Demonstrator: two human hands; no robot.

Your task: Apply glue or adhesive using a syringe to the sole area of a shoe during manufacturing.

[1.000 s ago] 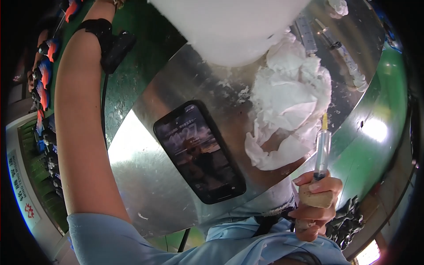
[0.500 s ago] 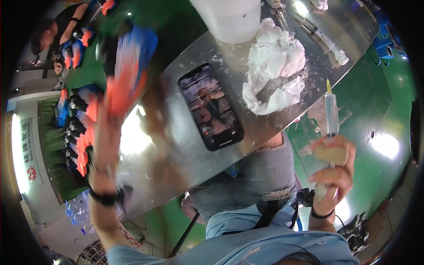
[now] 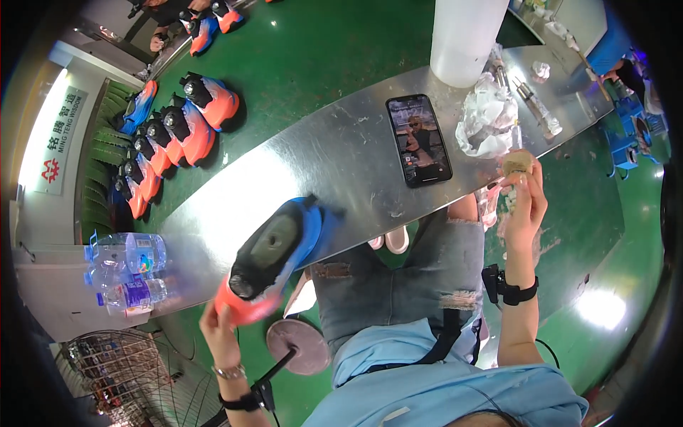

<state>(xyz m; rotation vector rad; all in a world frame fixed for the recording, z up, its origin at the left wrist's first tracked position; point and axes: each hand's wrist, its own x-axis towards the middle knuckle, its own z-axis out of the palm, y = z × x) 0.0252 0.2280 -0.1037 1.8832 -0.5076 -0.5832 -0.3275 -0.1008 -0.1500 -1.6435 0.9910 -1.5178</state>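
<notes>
Fingers of the left hand are gripping the orange end of a blue-and-orange shoe toward eight o'clock, over the near edge of a metal table. Between one and two, a phone is lying; near three, the right hand is clasping a syringe.

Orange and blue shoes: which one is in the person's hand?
The shoe in the left hand, over the near edge of the metal table; the other shoes are farther off at upper left, not held by this person.
</notes>
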